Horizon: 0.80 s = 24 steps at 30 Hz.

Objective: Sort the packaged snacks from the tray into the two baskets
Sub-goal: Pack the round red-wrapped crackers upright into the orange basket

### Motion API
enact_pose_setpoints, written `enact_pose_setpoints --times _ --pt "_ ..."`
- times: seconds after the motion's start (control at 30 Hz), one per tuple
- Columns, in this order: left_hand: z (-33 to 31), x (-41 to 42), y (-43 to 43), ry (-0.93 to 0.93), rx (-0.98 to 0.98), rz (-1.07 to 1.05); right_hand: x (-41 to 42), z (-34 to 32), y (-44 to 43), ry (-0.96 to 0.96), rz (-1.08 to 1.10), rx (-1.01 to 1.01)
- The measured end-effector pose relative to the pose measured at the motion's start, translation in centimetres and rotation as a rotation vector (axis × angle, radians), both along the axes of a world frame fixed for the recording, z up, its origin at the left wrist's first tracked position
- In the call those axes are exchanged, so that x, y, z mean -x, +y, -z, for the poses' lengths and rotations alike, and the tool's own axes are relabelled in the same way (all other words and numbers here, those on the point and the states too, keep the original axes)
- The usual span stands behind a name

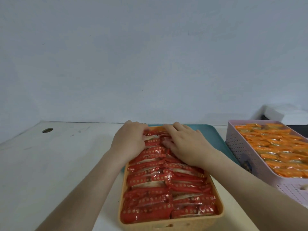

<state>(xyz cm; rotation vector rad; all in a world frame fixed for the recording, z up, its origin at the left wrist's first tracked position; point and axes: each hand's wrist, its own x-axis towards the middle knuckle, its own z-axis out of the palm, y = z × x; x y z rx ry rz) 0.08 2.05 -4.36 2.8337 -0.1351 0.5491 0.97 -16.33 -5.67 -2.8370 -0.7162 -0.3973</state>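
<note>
An orange basket (122, 194) in front of me is packed with several red snack packets (160, 185) in two rows. Both hands rest on the far end of that pile. My left hand (129, 140) lies palm down with its fingers curled over the far left packets. My right hand (185, 144) lies flat, fingers spread, on the far right packets. A pink perforated basket (241, 147) at the right holds several orange snack packets (280, 147). The teal tray (215, 137) lies behind and partly under the orange basket; only its bare right part shows.
The white table (58, 164) has a round cable hole (47, 130) at the far left. A plain wall rises right behind the table. A white box (283, 112) stands at the far right behind the pink basket.
</note>
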Motion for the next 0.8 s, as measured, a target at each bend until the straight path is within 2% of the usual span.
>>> enact_pose_setpoints --times 0.07,0.13,0.2,0.3,0.4,0.47,0.57,0.63,0.8 --pt "0.4 1.5 0.7 -0.096 0.320 -0.039 -0.2 -0.1 -0.5 0.126 -0.041 -0.350" --pt "0.3 4.1 1.2 -0.103 0.530 -0.086 0.3 -0.1 -1.2 0.149 -0.018 -0.630" --pt "0.0 7.5 1.3 0.060 0.777 -0.086 1.9 -0.2 -2.2 0.237 0.069 -0.779" --pt "0.6 11.5 0.6 0.357 1.215 0.076 5.0 -0.4 -3.9 0.581 0.163 -0.926" --pt "2.4 13.6 0.1 0.413 1.406 0.181 8.9 -0.3 -4.3 0.839 0.055 -0.999" --pt "3.3 14.0 -0.4 0.356 1.529 0.172 10.7 0.5 -3.8 0.885 -0.035 -1.162" --pt "3.6 14.0 -1.5 0.259 1.731 0.148 11.6 1.0 -2.8 0.973 -0.029 -1.442" --pt "2.7 13.5 -1.8 0.215 1.744 0.167 11.4 0.1 -2.4 0.985 -0.001 -1.524" --pt "-1.1 8.1 -0.6 0.151 1.701 0.204 7.2 -3.0 -1.5 0.866 0.046 -1.598"
